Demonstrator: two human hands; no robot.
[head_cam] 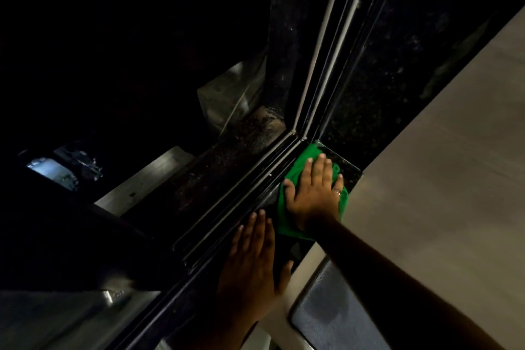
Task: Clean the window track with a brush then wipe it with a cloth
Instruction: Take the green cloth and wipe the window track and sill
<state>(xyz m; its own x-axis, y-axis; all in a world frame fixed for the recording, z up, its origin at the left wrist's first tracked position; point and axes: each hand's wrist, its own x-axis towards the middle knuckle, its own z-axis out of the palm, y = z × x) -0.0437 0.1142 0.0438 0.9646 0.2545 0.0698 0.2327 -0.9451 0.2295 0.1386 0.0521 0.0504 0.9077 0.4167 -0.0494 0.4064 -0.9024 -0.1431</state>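
We see the right hand [312, 193] pressed flat, fingers spread, on a green cloth [287, 213] that lies on the dark, glossy sill [348, 169] just beside the window track [241, 204]. The cloth is soft and crumpled, its folds bunching out past the fingertips toward the far corner of the sill and out under the wrist at the near side. A thin ring [338, 192] shows on one finger of that hand. The hand is not gripping; the palm simply bears down on the fabric.

The left hand [251, 270] lies open and flat too, empty, nearer to us on the same sill, its fingertips reaching onto the near rails of the track and its thumb pointing toward the pale wall [440, 179]. The two hands are close but apart, a strip of bare black sill between them.

The track is a set of narrow, straight metal rails, dark with paler edges, running along the far edge of the sill to the corner, where matching rails of the upright frame [326, 45] rise (the meeting point is just beyond the cloth). The black stone beside the frame is speckled and dusty. Beyond the track all is very dark; we make out only dim grey ledges. At the sill's near edge sits a blue-grey panel [335, 312] with a rounded corner, finely textured
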